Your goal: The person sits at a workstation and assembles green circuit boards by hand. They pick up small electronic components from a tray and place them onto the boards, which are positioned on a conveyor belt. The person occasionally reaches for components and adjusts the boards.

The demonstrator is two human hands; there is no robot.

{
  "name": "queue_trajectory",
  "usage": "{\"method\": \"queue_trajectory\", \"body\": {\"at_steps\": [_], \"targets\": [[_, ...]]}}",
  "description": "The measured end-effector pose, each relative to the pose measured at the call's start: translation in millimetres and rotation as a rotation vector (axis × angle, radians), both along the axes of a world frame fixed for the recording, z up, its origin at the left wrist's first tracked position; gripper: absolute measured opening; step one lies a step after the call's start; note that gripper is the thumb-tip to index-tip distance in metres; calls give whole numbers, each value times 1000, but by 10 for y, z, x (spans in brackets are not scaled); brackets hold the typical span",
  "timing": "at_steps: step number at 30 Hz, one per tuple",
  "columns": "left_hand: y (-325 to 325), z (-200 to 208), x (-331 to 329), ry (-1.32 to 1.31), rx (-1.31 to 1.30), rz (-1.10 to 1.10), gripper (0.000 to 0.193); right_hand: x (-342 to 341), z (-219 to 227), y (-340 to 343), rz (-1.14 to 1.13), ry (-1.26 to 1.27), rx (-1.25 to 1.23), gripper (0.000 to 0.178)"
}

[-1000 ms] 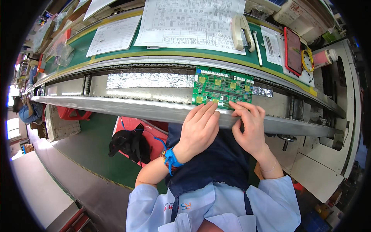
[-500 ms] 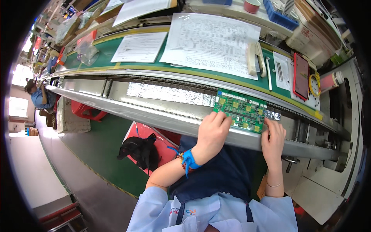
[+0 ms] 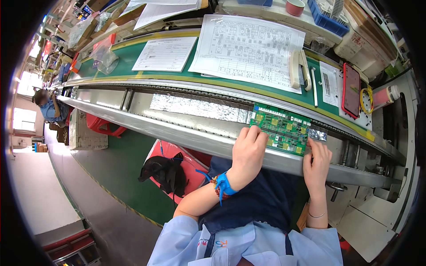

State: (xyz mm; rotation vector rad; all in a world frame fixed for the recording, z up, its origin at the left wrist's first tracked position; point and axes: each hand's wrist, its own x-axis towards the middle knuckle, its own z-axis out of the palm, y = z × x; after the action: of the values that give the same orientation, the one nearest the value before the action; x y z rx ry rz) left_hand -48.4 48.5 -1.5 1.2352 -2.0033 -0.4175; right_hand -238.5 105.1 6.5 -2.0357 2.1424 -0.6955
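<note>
At left, black cloth bag (image 3: 164,173) is laid on red flat seat (image 3: 196,168). Farther right, near left corner of green rectangular circuit board (image 3: 283,126) is touched by bent fingers of left bare hand (image 3: 248,153); whether corner is pinched cannot be told. Board is seen across channel between long grey metal rails (image 3: 177,133). Right edge is touched by bent fingers of right bare hand (image 3: 317,162); firmness of grasp cannot be told. At far right, red-framed phone (image 3: 351,91) is placed beside yellow loop (image 3: 366,101).
</note>
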Motion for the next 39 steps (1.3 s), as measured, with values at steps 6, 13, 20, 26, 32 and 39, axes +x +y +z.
{"method": "queue_trajectory", "body": {"at_steps": [6, 13, 20, 26, 32, 39], "targets": [[8, 10, -49, 0, 28, 41, 7, -1, 3, 3, -5, 6, 2, 33], [1, -7, -60, -63, 38, 25, 7, 5, 2, 10, -7, 13, -2, 33], [16, 49, 38, -95, 3, -81, 13, -18, 17, 13, 1, 32, 5, 33], [218, 51, 273, 47, -147, -87, 24, 6, 4, 5, 51, 25, 15, 35], [374, 10, 404, 46, -178, -113, 23, 135, 2, -55, 117, 8, 58, 39], [367, -57, 507, 30, -166, -73, 23, 331, 17, -167, 216, -5, 63, 40]]}}
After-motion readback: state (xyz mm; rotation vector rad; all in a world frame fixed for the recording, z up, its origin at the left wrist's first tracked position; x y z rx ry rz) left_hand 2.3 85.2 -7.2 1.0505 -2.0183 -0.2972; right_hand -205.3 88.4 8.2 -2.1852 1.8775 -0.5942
